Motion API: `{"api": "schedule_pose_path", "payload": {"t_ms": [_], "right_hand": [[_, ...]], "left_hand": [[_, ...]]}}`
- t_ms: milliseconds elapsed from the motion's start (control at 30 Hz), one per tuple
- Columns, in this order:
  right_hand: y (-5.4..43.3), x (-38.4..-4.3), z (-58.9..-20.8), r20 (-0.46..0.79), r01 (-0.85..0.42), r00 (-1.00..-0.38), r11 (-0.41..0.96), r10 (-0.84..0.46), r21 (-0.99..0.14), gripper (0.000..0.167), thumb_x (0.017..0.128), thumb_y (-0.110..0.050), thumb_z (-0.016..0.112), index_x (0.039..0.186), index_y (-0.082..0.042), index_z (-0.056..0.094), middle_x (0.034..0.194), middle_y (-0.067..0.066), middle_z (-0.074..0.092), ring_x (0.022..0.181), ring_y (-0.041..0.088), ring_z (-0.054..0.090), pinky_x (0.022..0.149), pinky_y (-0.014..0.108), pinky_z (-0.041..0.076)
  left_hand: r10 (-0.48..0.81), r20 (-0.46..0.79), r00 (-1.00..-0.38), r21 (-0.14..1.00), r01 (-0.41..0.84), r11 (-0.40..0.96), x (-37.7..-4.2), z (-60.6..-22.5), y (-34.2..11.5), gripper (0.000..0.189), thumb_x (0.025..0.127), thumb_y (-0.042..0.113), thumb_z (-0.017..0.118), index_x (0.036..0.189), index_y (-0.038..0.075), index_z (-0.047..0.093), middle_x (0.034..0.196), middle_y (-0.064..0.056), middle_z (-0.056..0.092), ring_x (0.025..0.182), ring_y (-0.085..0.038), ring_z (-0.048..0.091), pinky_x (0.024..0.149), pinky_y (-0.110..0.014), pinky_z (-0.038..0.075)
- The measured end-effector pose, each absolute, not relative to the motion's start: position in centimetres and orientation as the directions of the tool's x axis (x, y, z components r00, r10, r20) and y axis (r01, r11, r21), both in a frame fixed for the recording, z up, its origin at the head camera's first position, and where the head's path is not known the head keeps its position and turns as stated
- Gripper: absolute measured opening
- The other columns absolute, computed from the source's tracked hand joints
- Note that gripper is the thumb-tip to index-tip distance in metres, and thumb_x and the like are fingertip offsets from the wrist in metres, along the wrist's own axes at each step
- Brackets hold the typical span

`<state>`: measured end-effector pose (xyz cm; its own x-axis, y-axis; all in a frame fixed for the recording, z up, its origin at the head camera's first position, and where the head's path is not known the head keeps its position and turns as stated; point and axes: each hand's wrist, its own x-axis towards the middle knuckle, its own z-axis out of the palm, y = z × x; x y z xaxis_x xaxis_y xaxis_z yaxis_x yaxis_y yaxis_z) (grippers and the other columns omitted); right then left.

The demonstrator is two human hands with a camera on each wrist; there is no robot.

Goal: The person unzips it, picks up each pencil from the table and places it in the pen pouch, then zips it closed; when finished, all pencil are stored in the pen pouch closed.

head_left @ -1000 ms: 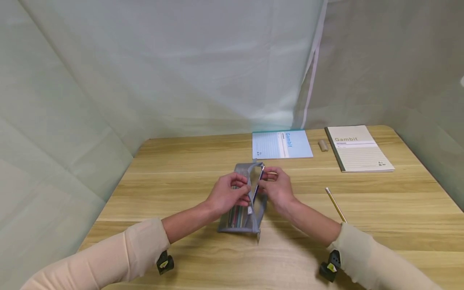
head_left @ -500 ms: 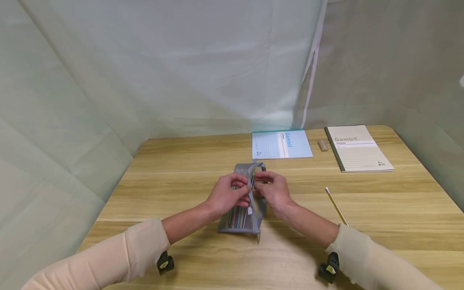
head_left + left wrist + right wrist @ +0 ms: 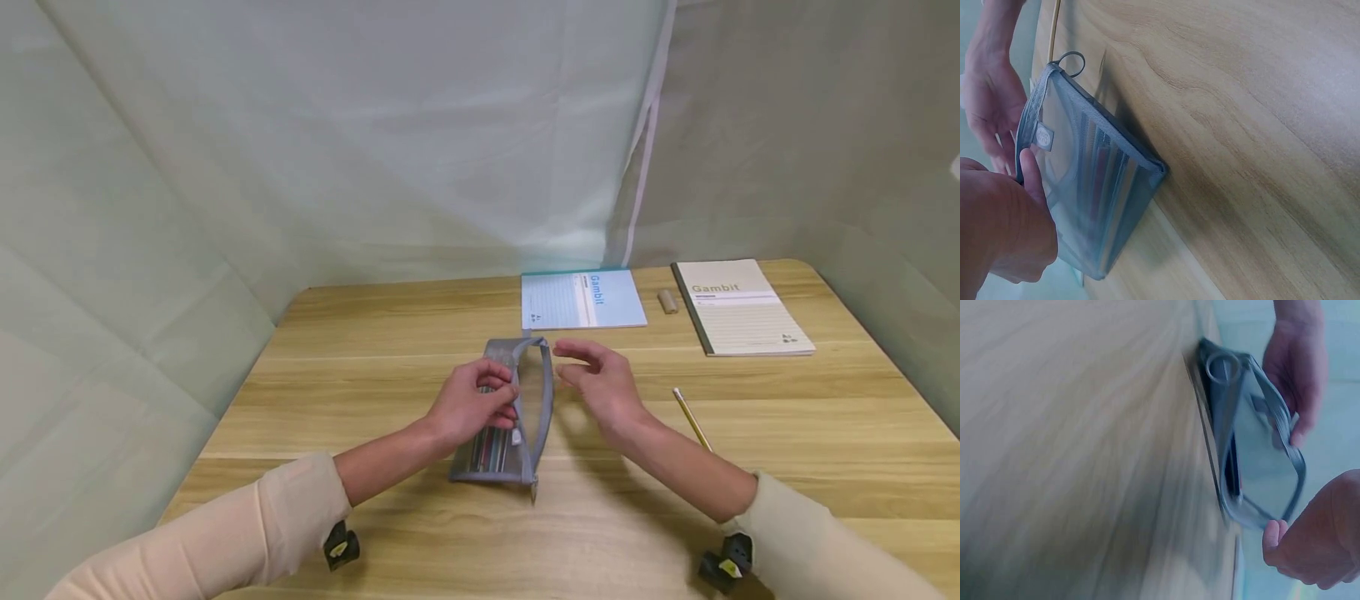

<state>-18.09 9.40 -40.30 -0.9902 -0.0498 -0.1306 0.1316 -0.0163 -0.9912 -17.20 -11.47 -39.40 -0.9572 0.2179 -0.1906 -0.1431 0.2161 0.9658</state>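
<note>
A grey see-through zip pencil case [image 3: 465,467] lies on the table, its mouth gaping towards the right. Through its mesh side show several pencils [image 3: 1099,181]. My left hand [image 3: 471,403] pinches the near rim of the mouth between thumb and fingers, close to a small white tag [image 3: 1044,136]. Just right of the mouth hovers my right hand [image 3: 606,385], fingers loosely bent and nothing in them. In the right wrist view its thumb and fingertips are right by the case's rim [image 3: 1300,465]. A dark pencil [image 3: 1232,469] shows inside the mouth.
Right of the right forearm lies a yellow pencil [image 3: 692,417], partly covered by the arm. Behind the case is a blue notebook [image 3: 555,302]. A beige notebook [image 3: 750,321] sits at the back right, a small brown cylinder [image 3: 667,302] beside it. Fabric walls [image 3: 412,150] surround the wooden table [image 3: 360,325].
My right hand has lowered a dark pencil into the case, let go of it and drawn back to the right. The left hand keeps its hold on the rim.
</note>
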Motion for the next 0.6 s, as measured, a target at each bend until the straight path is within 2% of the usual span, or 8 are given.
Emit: {"api": "schedule_pose_path", "payload": {"t_ms": [133, 267, 600], "right_hand": [[11.6, -17.9, -39.7, -0.119, 0.117, -0.991, 0.036, -0.067, -0.993, 0.045, 0.105, -0.002, 0.062, 0.149, -0.001, 0.055, 0.152, 0.018, 0.056, 0.132, 0.028, 0.057, 0.109, 0.026, 0.054], [13.9, -17.3, -39.5, -0.109, 0.1, -0.99, 0.093, -0.089, -0.991, 0.052, 0.106, -0.006, 0.064, 0.155, -0.002, 0.049, 0.156, 0.018, 0.052, 0.138, 0.03, 0.053, 0.1, 0.012, 0.052], [20.6, -15.6, -40.7, -0.071, 0.008, -0.984, 0.351, -0.166, -0.936, 0.068, 0.103, -0.015, 0.071, 0.162, -0.003, 0.038, 0.162, 0.021, 0.044, 0.144, 0.041, 0.047, 0.092, 0.007, 0.049]], "left_hand": [[0.217, -0.199, -0.956, 0.963, -0.15, 0.222, -17.1, -39.4, -11.6, 0.02, 0.103, -0.001, 0.065, 0.121, -0.006, 0.06, 0.105, -0.019, 0.067, 0.076, -0.021, 0.073, 0.072, -0.036, 0.07], [0.213, -0.198, -0.957, 0.962, -0.148, 0.228, -17.1, -39.4, -11.6, 0.02, 0.103, -0.002, 0.065, 0.121, -0.007, 0.06, 0.105, -0.019, 0.067, 0.076, -0.021, 0.073, 0.072, -0.037, 0.07], [0.196, -0.206, -0.959, 0.959, -0.158, 0.236, -16.9, -39.2, -11.6, 0.023, 0.102, -0.001, 0.066, 0.124, -0.006, 0.061, 0.107, -0.018, 0.067, 0.077, -0.02, 0.073, 0.073, -0.036, 0.07]]}}
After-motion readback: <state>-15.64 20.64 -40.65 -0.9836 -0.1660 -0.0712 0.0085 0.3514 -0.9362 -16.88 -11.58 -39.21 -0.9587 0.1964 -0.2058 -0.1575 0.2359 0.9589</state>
